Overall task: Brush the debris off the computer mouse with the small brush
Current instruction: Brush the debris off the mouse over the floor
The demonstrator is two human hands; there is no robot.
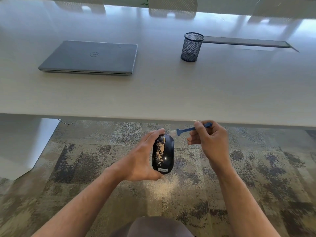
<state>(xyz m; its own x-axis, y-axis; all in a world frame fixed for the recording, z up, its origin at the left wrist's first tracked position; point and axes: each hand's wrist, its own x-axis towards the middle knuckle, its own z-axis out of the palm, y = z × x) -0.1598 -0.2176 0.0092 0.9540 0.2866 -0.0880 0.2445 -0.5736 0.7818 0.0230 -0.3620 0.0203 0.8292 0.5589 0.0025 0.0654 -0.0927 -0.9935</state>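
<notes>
**Below the worktop edge: dusty mouse held, brush poised beside it**

Below the near edge of the worktop (153,103), above a patterned carpet (85,159), a black computer mouse (163,153) is gripped in the left hand (143,159), the fingers curled around its far end and left side. Pale debris (159,152) is spread over the mouse's left half, and more is scattered on the carpet beneath. A small blue brush (191,129) is pinched by its handle in the right hand (210,142), the white bristles pointed at the mouse's far end, just beside it; contact cannot be told. On the worktop, a closed laptop (89,57) and a mesh pen cup (191,47) are set well apart.
</notes>
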